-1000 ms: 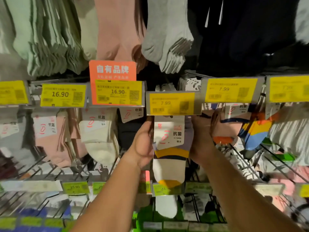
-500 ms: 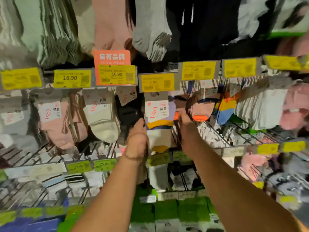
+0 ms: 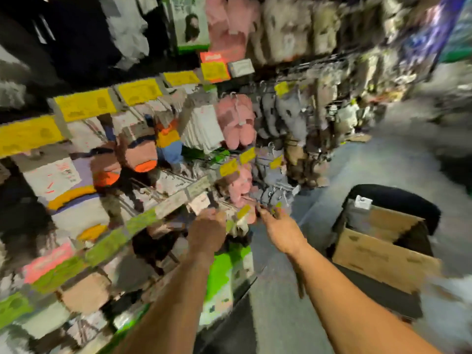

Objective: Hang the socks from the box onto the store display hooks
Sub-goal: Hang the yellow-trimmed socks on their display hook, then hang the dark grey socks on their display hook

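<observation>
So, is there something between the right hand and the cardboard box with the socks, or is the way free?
Nothing visible blocks it. The right hand is held out in front of the sock rack, and the open cardboard box stands on the floor to its right, with only bare grey floor between them. The frame is blurred, so small things could be missed.

A single head-worn wide-angle view looks forward and down along both outstretched forearms, close to the sock rack (image 3: 178, 159), which runs off up and left of the left hand (image 3: 208, 232). Right of the right hand (image 3: 282, 232), the open cardboard box (image 3: 383, 254) stands on the aisle floor. Heavy blur smears everything.
</observation>
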A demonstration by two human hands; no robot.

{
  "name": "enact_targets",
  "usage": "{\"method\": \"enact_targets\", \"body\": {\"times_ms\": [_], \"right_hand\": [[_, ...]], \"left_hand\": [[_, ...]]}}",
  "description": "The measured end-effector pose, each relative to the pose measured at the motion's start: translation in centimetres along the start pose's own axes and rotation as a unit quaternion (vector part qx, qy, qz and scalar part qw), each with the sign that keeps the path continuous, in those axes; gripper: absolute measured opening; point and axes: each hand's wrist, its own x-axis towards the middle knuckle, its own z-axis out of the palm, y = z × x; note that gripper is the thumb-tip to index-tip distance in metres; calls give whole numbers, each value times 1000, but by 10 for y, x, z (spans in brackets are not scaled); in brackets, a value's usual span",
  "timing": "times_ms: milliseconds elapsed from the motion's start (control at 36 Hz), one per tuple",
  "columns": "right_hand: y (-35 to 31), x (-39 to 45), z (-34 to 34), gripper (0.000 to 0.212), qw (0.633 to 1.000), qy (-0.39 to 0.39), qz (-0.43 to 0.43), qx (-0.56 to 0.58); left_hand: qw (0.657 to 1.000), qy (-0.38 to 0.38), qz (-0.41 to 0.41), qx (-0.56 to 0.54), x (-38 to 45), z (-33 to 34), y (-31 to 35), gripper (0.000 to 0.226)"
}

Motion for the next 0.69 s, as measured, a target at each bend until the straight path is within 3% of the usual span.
{"method": "enact_targets", "body": {"times_ms": [56, 83, 111, 139, 194, 306, 417, 694], "right_hand": [[35, 0, -46, 48, 998, 43, 40, 22], [47, -2, -69, 52, 996, 61, 62, 24], [63, -3, -92, 56, 994, 75, 80, 19], [77, -3, -115, 59, 991, 90, 98, 13], [105, -3, -158, 60, 983, 136, 123, 2], [147, 0, -224, 51, 973, 178, 146, 6], [177, 20, -252, 51, 971, 186, 152, 2], [251, 127, -276, 55, 959, 145, 242, 11]], "left_hand": [[993, -60, 20, -101, 4, 46, 38, 20], [991, -29, 18, -132, 7, 71, 54, 22], [994, -8, -2, -110, 7, 96, 65, 23], [989, -58, -35, -131, 3, 120, 84, 26], [988, -81, 17, -130, 0, 168, 111, 25], [980, -178, 5, -84, -2, 241, 162, 21], [978, -194, -13, -71, 10, 297, 178, 40], [968, -226, -89, -59, 95, 385, 168, 38]]}}
